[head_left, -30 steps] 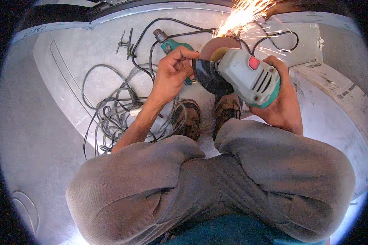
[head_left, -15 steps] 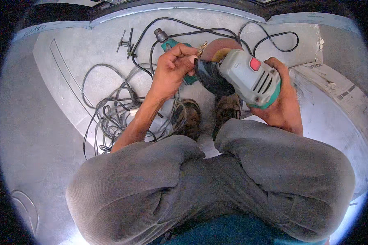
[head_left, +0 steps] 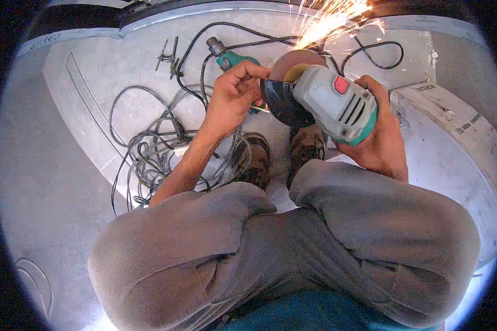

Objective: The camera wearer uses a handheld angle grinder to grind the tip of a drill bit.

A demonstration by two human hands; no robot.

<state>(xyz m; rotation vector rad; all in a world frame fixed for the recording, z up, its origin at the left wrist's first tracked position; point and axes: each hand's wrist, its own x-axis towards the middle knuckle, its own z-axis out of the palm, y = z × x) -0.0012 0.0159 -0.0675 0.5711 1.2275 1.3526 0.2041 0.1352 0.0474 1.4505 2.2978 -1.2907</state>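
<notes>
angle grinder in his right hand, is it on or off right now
On. Sparks fly up from the disc of the angle grinder, held in the right hand; the left hand pinches something small at the disc.

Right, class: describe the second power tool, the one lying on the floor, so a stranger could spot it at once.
Start at the tangle of dark cables on the pale floor, then look up toward the left hand. Just beyond its fingers lies a teal-bodied tool with a metal nose. Unlike the grey grinder throwing sparks in the right hand, nobody holds it.
</notes>
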